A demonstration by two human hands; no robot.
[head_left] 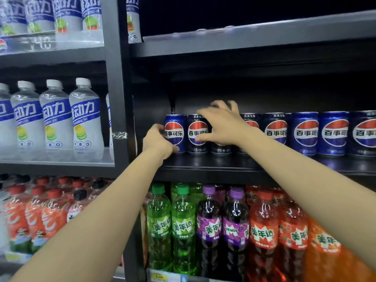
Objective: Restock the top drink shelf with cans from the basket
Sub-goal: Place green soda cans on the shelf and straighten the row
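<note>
A row of Pepsi cans stands along the black shelf (213, 165). My left hand (157, 142) grips the leftmost blue can (175, 133) at the row's left end. My right hand (221, 125) is wrapped round a dark can (221, 148), of which only the base shows below my palm. Between the two stands another dark can (197, 134), touched by my right thumb. More blue cans (305, 133) continue to the right. The basket is out of view.
The shelf above (254, 41) is dark, and I see no cans on it. Green, purple and orange Mirinda bottles (236, 231) fill the shelf below. White drink bottles (57, 119) stand in the left bay behind a black upright post (119, 98).
</note>
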